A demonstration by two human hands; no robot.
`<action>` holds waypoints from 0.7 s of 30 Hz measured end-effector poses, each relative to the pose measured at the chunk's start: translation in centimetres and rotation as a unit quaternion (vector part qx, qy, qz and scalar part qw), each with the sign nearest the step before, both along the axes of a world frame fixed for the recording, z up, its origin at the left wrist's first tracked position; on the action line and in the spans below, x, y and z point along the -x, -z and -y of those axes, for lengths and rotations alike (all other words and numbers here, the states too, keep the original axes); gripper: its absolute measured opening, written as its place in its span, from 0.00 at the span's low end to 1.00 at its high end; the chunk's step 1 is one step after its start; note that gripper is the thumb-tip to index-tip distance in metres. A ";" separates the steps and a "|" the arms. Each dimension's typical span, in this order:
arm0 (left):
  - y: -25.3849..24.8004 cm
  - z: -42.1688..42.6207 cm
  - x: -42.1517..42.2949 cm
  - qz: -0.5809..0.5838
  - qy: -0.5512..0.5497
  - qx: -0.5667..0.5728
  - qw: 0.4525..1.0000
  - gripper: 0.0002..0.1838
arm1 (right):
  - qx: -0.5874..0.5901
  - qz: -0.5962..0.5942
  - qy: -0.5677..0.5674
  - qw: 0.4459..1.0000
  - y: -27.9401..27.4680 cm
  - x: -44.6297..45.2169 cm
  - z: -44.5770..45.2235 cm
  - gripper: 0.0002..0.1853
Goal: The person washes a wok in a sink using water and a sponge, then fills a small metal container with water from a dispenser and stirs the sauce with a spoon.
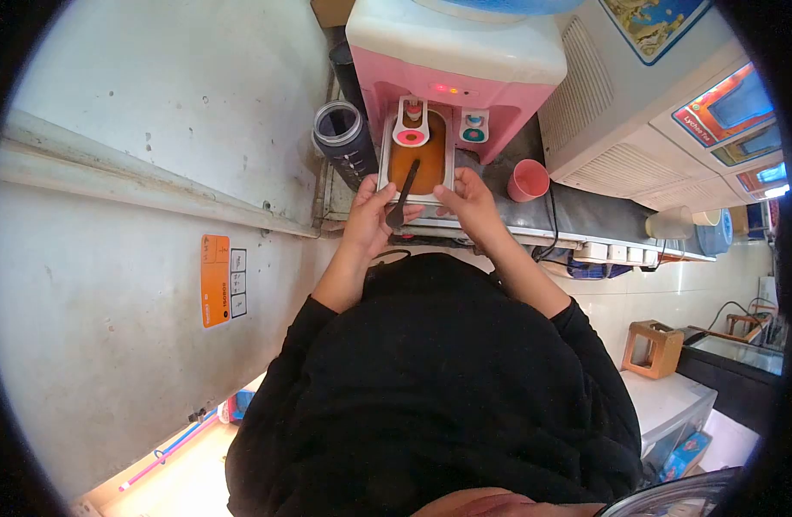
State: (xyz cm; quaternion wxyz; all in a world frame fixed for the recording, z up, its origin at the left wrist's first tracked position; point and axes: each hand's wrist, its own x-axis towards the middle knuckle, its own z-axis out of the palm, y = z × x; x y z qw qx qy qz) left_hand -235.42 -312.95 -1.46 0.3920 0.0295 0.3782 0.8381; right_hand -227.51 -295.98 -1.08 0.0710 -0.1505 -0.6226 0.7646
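Note:
My left hand (367, 215) grips the near left corner of a rectangular metal pan (426, 199) with its fingers under the rim. My right hand (472, 203) is closed on the near right corner. Orange-brown liquid (429, 177) fills part of the pan. A black spoon (405, 191) slants across it, its wide end over the near rim beside my left fingers; whether those fingers touch it I cannot tell. The pan's far end is under the red-marked tap (411, 131) of a pink and white water dispenser (465, 53).
A dark bottle without a lid (348, 146) stands left of the pan, and a pink cup (528, 180) to the right on the dark counter (577, 211). A green-marked tap (474, 131) is beside the red one. A large drinks machine (637, 103) stands right; a pale metal panel (155, 112) borders the left.

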 end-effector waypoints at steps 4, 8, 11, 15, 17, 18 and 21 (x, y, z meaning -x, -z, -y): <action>-0.2 0.2 0.1 -0.002 0.001 -0.008 1.000 0.10 | -0.027 -0.001 0.000 1.000 0.2 0.0 -0.2 0.14; -0.1 0.3 0.4 -0.001 0.012 -0.013 1.000 0.11 | -0.034 0.015 0.001 0.999 0.0 -0.1 -0.3 0.14; 0.0 0.4 0.4 -0.003 0.013 -0.014 1.000 0.10 | -0.037 0.023 -0.007 0.999 -0.5 -0.2 -0.4 0.14; 0.1 0.5 0.4 -0.001 0.012 -0.021 1.000 0.11 | -0.048 0.020 -0.020 0.998 0.1 -0.2 -1.1 0.15; 0.2 0.6 0.4 -0.003 0.010 -0.027 1.000 0.11 | -0.082 0.005 -0.004 0.997 0.6 -0.2 -1.5 0.16; 0.3 0.6 0.4 -0.004 0.010 -0.027 1.000 0.11 | -0.099 -0.002 0.004 0.995 0.6 -0.1 -1.6 0.16; 0.3 0.6 0.5 -0.005 0.010 -0.027 1.000 0.11 | -0.205 0.017 0.058 0.977 -0.2 -0.3 -2.1 0.16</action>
